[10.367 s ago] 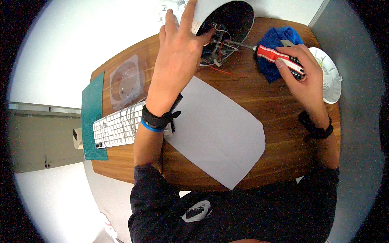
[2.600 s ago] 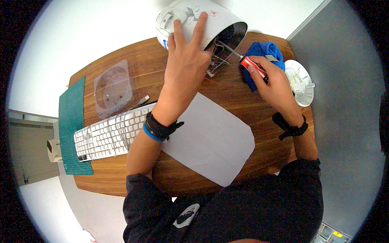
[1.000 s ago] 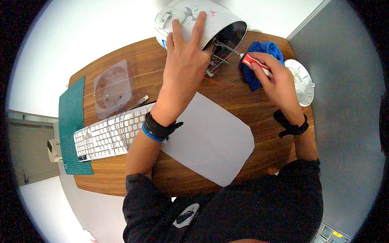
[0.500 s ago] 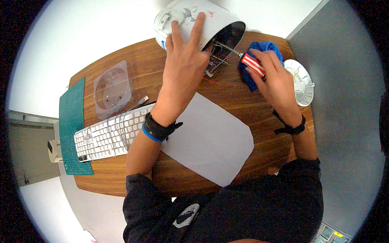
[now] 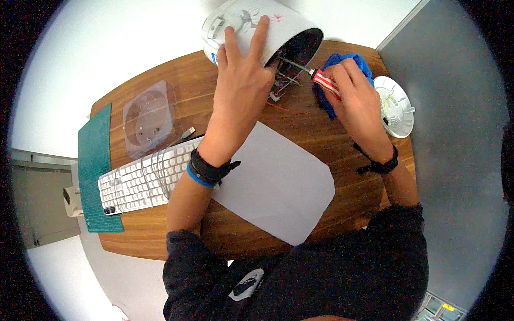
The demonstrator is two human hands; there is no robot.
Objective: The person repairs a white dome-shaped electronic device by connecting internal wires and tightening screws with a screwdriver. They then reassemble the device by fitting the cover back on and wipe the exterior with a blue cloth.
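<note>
A white rounded appliance housing (image 5: 286,24) with a flower print lies on its side at the table's far edge, its dark open end facing right and toward me. My left hand (image 5: 241,80) grips it, two fingers spread over the outer wall and the thumb by the rim. Loose wires (image 5: 286,85) hang out of the opening. My right hand (image 5: 356,101) is closed round the red-and-white striped handle of a screwdriver (image 5: 325,81). The shaft reaches into the opening; its tip is hidden among the dark parts and wires.
Behind my right hand lies a blue cloth (image 5: 356,63), beside a white round plastic cover (image 5: 402,109). A clear plastic tray (image 5: 150,115) holds several small screws. Leftward are a white keyboard (image 5: 144,179) with its cable and a green cutting mat (image 5: 96,176). White paper (image 5: 278,182) lies in front.
My right hand and the screwdriver have shifted slightly left, toward the housing, and the handle has turned a little. My left hand and the housing have barely moved.
</note>
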